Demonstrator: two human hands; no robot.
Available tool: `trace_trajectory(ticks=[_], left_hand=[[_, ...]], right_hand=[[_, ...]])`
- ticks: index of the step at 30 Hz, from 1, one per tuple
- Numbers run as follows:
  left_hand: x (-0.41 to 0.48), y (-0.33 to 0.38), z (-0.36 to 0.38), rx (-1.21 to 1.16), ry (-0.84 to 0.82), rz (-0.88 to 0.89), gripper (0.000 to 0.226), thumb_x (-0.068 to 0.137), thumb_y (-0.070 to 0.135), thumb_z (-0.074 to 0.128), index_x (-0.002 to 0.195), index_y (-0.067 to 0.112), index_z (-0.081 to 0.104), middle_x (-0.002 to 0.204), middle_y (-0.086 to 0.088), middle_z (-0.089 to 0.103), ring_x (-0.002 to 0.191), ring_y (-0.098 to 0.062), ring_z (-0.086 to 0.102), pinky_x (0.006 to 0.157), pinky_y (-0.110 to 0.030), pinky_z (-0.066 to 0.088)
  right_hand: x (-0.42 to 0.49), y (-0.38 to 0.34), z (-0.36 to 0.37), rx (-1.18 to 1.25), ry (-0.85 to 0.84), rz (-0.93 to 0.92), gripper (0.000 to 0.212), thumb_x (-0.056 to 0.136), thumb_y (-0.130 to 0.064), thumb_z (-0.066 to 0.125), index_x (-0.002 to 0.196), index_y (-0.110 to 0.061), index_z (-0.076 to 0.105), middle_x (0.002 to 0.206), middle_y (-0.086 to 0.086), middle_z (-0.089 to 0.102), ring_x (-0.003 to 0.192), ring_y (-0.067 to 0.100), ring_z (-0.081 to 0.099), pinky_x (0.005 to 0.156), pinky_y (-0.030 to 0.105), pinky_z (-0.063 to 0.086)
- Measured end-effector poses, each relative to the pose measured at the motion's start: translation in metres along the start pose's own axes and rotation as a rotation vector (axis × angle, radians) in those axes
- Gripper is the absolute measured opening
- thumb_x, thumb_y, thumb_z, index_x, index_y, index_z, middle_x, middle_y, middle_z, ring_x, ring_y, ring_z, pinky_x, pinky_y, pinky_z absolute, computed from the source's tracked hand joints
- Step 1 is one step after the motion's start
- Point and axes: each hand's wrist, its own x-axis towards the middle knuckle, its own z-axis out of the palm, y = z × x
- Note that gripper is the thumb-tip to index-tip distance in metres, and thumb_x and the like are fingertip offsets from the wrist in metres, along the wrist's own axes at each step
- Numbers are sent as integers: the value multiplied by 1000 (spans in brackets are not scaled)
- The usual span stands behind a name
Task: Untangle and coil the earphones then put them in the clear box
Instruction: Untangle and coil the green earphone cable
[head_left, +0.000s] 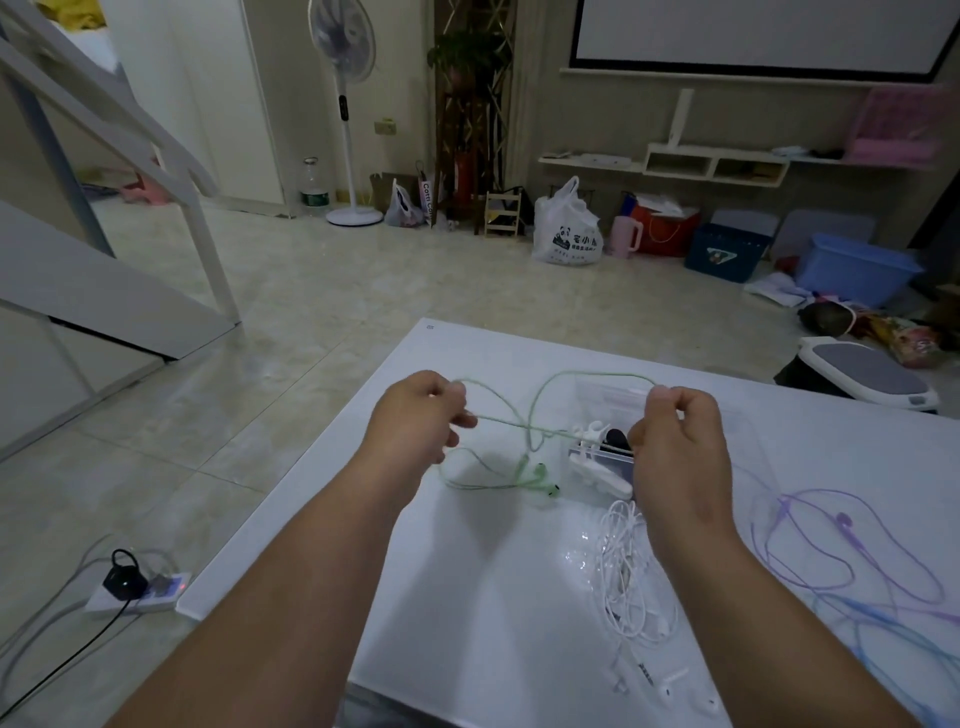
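On the white table (483, 587), which fills the lower half of the head view, several sets of earphones lie spread out, and the person's two bare forearms reach over it from the near edge.

The left hand (415, 415) has its fingers curled and pinches one end of a stretch of pale green cable. The right hand (675, 447) is raised opposite it and nips the same cable between thumb and fingertips. The green earphones (540, 472) are therefore half lifted. One strand runs fairly straight between the hands and a second arcs higher above it. A loop still crosses in the middle and hangs down to the two buds, which rest on the table.

To the right sprawl the purple earphones (841, 519), loose and overlapping a blue cable (883, 621) near the table's edge. The white earphones (634, 582) sit in a dense knot just below the right wrist.

The clear box (605, 400) stands behind the green cable, between the hands and partly hidden by the right one. It appears to hold white clips and something dark; I cannot make out a coiled set inside.

The task looks to be at an early stage. The green set is being pulled apart but is neither free of its crossing nor wound up, and the other sets appear untouched. The coiling and boxing all seem still to be done.
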Motion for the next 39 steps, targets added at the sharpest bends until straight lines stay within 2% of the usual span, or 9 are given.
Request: trace_trajectory(ticks=[3, 10, 18, 21, 25, 29, 31, 34, 39], left_hand=[[1, 8, 0, -458, 48, -128, 16, 95, 14, 50, 81, 13, 55, 67, -5, 68, 52, -16, 47, 50, -26, 34], [6, 8, -10, -722, 111, -289, 26, 93, 27, 55, 70, 15, 53, 63, -2, 64, 49, -15, 49, 48, -22, 35], [1, 5, -7, -380, 107, -241, 43, 88, 50, 61, 94, 8, 61, 84, -6, 55, 60, -19, 54, 52, -26, 47], [0, 6, -6, -294, 79, -257, 51, 86, 56, 61, 99, 7, 57, 86, -8, 50, 64, -22, 55, 58, -31, 53], [-5, 10, -5, -461, -45, -243, 12, 98, 11, 52, 88, 6, 55, 73, -13, 56, 59, -24, 55, 58, -33, 53], [-7, 12, -5, -507, -91, -202, 29, 85, -14, 40, 87, 3, 63, 83, -13, 66, 73, -26, 64, 68, -34, 51], [-8, 14, -6, -542, -123, -242, 26, 84, -5, 39, 86, 3, 64, 83, -13, 68, 70, -26, 62, 64, -32, 48], [-7, 14, -10, -507, -183, -270, 27, 85, 19, 41, 82, 8, 66, 78, -9, 68, 58, -19, 51, 56, -29, 36], [-3, 9, -8, -118, -57, -87, 21, 93, 23, 56, 81, 18, 72, 86, 4, 66, 74, -14, 50, 66, -28, 38]], right_hand=[[1, 1, 1, 83, 5, 105, 17, 98, -35, 43, 89, -24, 51, 61, -7, 51, 57, 12, 44, 57, 30, 35], [3, 6, 3, 111, -109, 177, 35, 86, -28, 57, 55, -14, 47, 53, -6, 41, 55, 16, 34, 57, 33, 28], [3, 1, 4, 396, -39, 290, 50, 99, -42, 42, 56, -17, 43, 51, -5, 52, 50, 15, 43, 56, 31, 39], [3, 0, 4, 565, -124, 264, 40, 98, -20, 44, 60, -11, 50, 61, 2, 61, 61, 19, 55, 66, 32, 49], [-2, 1, 5, 556, -284, 158, 39, 76, 16, 26, 66, -8, 55, 81, 7, 68, 85, 22, 66, 80, 31, 50], [0, -1, 4, 617, -302, 205, 38, 92, -6, 36, 57, -8, 52, 77, 11, 66, 84, 23, 64, 84, 34, 45], [2, 1, 5, 567, -252, 213, 51, 98, -23, 44, 49, -10, 48, 67, 12, 60, 75, 23, 60, 81, 35, 47], [3, 7, 6, 367, -200, 121, 29, 86, -8, 66, 63, -11, 48, 70, 12, 49, 71, 23, 54, 79, 38, 50], [-3, 7, 4, 58, -128, -29, 46, 79, 18, 46, 89, -27, 52, 99, -12, 58, 83, 8, 69, 81, 32, 55]])
